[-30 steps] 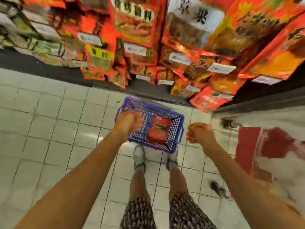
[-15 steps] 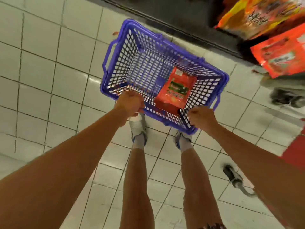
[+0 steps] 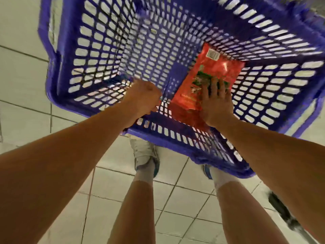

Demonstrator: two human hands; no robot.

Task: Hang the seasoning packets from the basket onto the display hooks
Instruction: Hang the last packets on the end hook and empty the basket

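Observation:
A blue plastic mesh basket stands on the tiled floor and fills the upper part of the view. One red seasoning packet with green print and a barcode label lies inside it, leaning on the right part of the near wall. My right hand lies on the packet's lower half with its fingers spread and straight. My left hand is curled into a fist just inside the basket's near wall, left of the packet, with nothing visible in it. The display hooks are out of view.
White floor tiles surround the basket. My two feet in pale shoes and white socks stand right behind the basket's near rim. A dark object lies on the floor at the lower right.
The view has dropped from the hanging packets down close to the basket. Both hands have gone down into it; the right hand has opened from a fist and come to rest on the red packet.

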